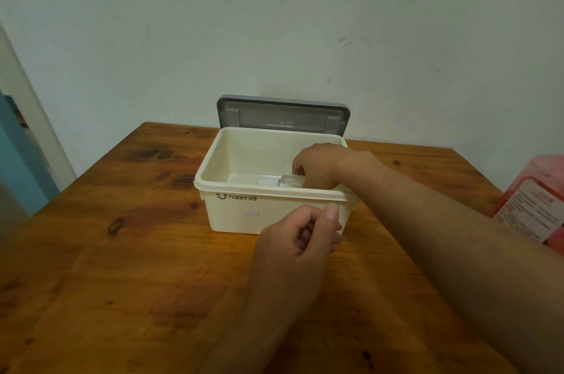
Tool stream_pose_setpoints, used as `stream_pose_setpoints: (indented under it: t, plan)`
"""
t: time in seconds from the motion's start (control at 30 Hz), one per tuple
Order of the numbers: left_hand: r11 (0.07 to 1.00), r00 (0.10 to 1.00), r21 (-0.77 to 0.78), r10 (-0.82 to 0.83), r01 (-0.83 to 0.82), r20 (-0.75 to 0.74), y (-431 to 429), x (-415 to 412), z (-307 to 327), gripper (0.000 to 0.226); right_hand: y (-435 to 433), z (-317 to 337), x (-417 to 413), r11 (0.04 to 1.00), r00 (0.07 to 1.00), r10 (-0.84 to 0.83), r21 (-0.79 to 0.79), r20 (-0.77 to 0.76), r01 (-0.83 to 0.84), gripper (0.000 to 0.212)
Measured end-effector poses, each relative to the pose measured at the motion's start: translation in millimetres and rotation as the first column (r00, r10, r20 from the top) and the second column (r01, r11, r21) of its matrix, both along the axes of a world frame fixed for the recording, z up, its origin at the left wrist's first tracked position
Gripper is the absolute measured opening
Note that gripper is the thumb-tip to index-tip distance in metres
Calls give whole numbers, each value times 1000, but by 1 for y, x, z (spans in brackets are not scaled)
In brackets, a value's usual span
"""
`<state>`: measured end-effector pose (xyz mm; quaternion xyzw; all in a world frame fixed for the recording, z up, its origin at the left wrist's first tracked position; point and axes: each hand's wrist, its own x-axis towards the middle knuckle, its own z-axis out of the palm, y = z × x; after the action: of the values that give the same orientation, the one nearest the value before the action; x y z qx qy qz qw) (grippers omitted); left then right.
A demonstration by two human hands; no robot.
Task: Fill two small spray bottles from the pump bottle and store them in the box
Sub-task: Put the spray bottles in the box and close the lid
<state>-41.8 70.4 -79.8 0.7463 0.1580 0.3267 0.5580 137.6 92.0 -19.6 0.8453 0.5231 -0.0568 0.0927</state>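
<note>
Box (232, 215) rim screens right hand (319, 164) gripping clear bottle (292, 181); left hand (297, 241) curled, contents unclear; pink bottle (532, 206) aside.

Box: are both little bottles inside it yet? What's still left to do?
Nearly done, it seems. A first bottle appears to lie in the box already. The right hand holds the second bottle low inside, beside it. The left hand hovers in front, loosely curled. Still to do: let go, then probably shut the grey lid, standing open behind.
</note>
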Motion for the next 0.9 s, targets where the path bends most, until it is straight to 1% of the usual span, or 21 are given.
stream_pose_setpoints:
  t: [0.33, 0.53, 0.7, 0.8, 0.87, 0.9]
  plan:
    - [1000, 1000, 7, -6, 7, -13, -1, 0, 1, 38, -3, 1, -3, 1000, 1000, 10, -23, 13, -10, 35]
    - [1000, 1000, 14, -10, 10, -10, -1, 0, 0, 45, -3, 2, -4, 999, 1000, 5, -34, 17, -5, 36]
    - [1000, 1000, 6, -11, 11, -5, -1, 0, 0, 35, -4, 4, -3, 1000, 1000, -5, -14, 16, 5, 43]
    - [1000, 1000, 0, -21, 21, 5, -1, -1, 0, 38, -9, 10, -4, 997, 999, -11, 79, 43, 7, 44]
    - [999, 1000, -13, -30, 30, 3, -2, -2, 1, 41, -17, 16, -7, 977, 999, -27, 211, 25, 21, 40]
    - [999, 999, -15, -36, 36, 0, -2, -2, 2, 42, -24, 18, -9, 956, 999, -42, 291, -15, 44, 37]
